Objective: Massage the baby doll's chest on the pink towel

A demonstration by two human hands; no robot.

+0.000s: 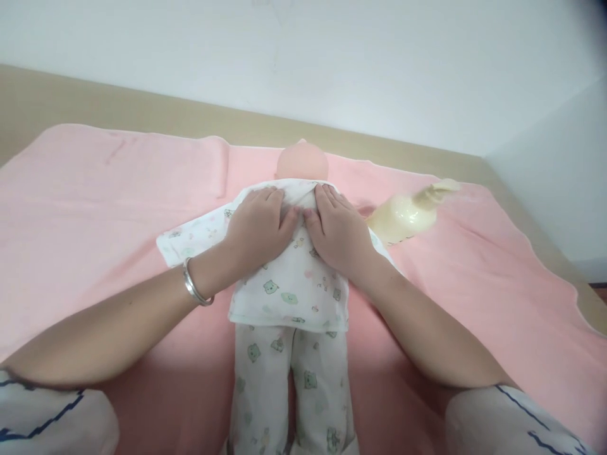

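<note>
A baby doll (302, 159) lies on its back on a pink towel, head away from me, dressed in a white printed top (289, 284) and matching trousers (289, 379). My left hand (258, 227) lies palm down on the left side of the doll's chest, fingers together and curled at the shirt's collar. My right hand (334, 230) rests the same way on the right side of the chest. The thumbs nearly meet in the middle. A silver bangle (194, 287) sits on my left wrist.
A cream pump bottle (408, 215) lies on its side on the pink towel (95, 202), just right of the doll's shoulder. A beige surface (71, 104) runs along the white wall behind. The towel's right edge ends near the corner.
</note>
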